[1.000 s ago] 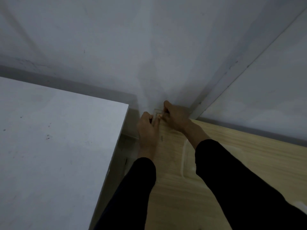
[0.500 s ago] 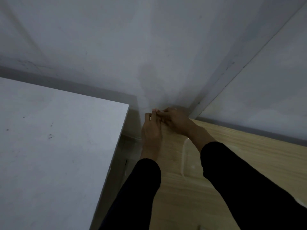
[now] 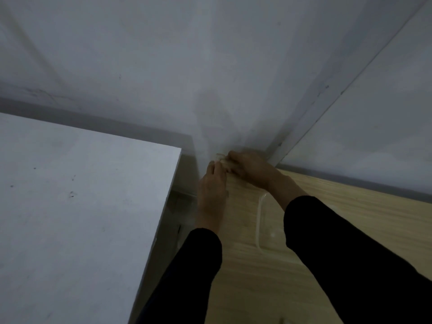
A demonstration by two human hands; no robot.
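Note:
Both hands meet at the far left corner of a light wooden board (image 3: pixel 339 230), close to the wall. My left hand (image 3: pixel 212 185) lies along the board's left edge with its fingertips curled at the corner. My right hand (image 3: pixel 251 169) reaches in from the right, knuckles up. Between the fingertips of both hands a small pale piece (image 3: pixel 221 158) is pinched; the light is too dim to tell what it is. A clear, film-like ridge (image 3: pixel 259 220) runs over the board behind the hands.
A white cabinet top (image 3: pixel 81 218) fills the left, with a dark narrow gap (image 3: pixel 180 220) between it and the board. The grey-white wall (image 3: pixel 210 66) stands right behind the hands. A white trim strip (image 3: pixel 322 99) runs diagonally up to the right.
Both hands have drawn closer together at the corner. The right hand's fingers moved down onto the pale piece, which stood out as a squarish corner a second ago and is now mostly covered.

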